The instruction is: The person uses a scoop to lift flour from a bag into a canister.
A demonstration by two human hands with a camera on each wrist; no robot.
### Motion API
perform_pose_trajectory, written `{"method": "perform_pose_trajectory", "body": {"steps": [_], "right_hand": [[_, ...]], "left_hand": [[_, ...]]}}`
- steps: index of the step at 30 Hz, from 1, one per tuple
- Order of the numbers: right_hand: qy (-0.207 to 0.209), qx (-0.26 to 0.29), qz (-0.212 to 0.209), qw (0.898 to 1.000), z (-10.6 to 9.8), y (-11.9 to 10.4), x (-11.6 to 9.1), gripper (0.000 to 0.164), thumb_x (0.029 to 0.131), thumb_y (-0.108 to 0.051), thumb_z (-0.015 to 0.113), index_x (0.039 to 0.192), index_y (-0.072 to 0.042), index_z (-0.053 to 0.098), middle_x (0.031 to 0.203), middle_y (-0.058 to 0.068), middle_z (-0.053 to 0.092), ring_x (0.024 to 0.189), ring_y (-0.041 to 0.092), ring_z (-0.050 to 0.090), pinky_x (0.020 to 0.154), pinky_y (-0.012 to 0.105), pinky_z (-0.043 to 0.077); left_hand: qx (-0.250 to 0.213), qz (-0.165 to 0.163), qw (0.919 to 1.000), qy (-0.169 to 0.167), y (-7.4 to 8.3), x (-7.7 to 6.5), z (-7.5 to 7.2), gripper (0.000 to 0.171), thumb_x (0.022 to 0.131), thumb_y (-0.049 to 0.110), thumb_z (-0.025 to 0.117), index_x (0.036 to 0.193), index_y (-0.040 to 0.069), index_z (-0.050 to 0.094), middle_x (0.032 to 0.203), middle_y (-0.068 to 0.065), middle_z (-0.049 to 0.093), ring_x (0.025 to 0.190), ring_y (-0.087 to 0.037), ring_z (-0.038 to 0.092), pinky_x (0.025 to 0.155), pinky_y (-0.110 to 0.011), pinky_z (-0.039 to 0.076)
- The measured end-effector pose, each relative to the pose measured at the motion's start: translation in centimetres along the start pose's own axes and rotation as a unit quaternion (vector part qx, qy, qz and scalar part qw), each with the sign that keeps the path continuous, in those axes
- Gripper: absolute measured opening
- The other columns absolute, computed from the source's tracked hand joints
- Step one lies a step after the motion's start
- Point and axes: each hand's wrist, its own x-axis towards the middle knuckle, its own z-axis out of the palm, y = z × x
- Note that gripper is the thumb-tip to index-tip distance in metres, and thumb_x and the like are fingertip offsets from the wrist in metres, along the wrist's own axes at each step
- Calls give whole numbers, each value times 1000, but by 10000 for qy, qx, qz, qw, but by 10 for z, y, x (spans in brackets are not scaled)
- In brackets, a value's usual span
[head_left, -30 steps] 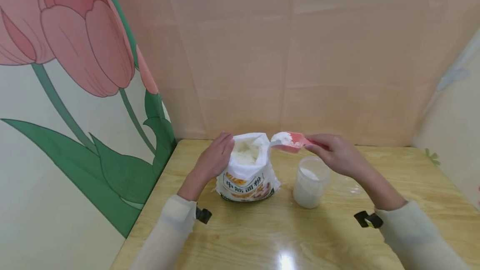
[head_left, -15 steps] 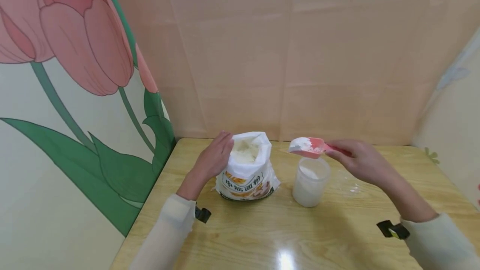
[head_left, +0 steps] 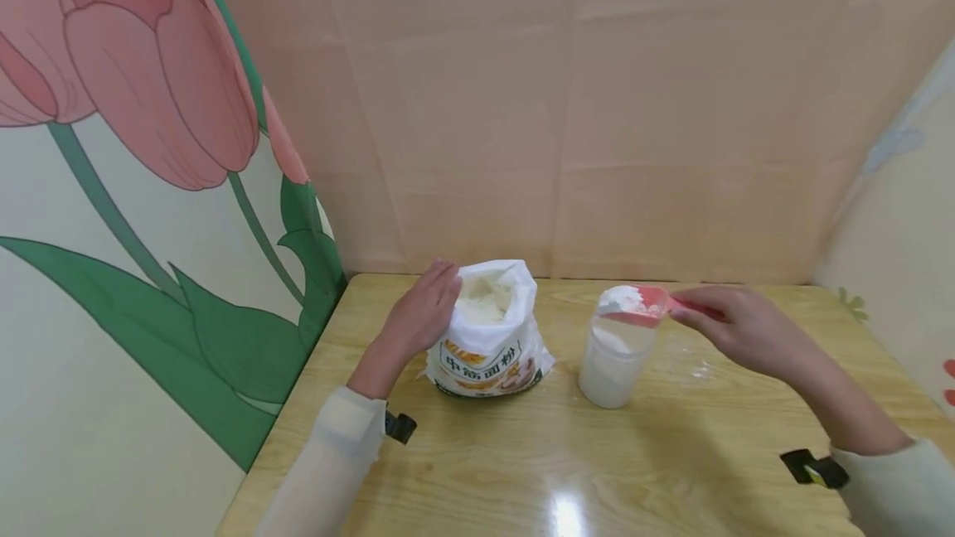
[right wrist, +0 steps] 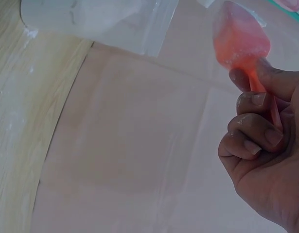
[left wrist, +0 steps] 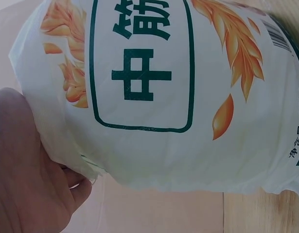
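Note:
A white flour bag (head_left: 487, 346) stands upright with its top spread wide and pale flour inside. My left hand (head_left: 424, 309) holds the bag's left upper edge; in the left wrist view its fingers bend around the rim of the bag. In my right hand (head_left: 734, 328) is a pink scoop (head_left: 651, 302), gripped by its handle and heaped with white flour. The scoop is over the mouth of a clear plastic jar (head_left: 613, 375), which has white powder in it. From the right wrist view, the fingers (right wrist: 246, 127) curl round the scoop's handle.
Both containers stand on a wood-grain table (head_left: 492, 462). A crumpled bit of clear plastic (head_left: 690, 359) lies right of the jar. Behind the table rises a pinkish-beige covering (head_left: 462, 106), and a tulip-painted wall (head_left: 149, 214) borders the left side.
My right hand has carried the loaded scoop rightward, away from the flour bag to above the jar. The left hand keeps its place at the bag.

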Motion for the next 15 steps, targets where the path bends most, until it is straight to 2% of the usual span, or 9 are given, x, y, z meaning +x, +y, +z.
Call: {"method": "perform_pose_trajectory", "body": {"steps": [7,15], "right_hand": [[-371,16,307,9988,-2,5,-6,33,94,-25,74,118,-3,74,106,12,76,82,15,64,74,44,58],[-647,-159,241,9975,-5,8,-7,32,95,-26,72,118,-2,74,102,9,76,79,14,65,73,47,58]], "left_hand": [[11,8,10000,-24,0,0,0,69,108,52,12,159,9,32,167,-5,26,156,-20,12,126,-43,16],[-2,-23,10000,-37,0,0,0,70,108,53,12,159,10,31,167,-4,25,157,-19,11,126,-43,16]]}}
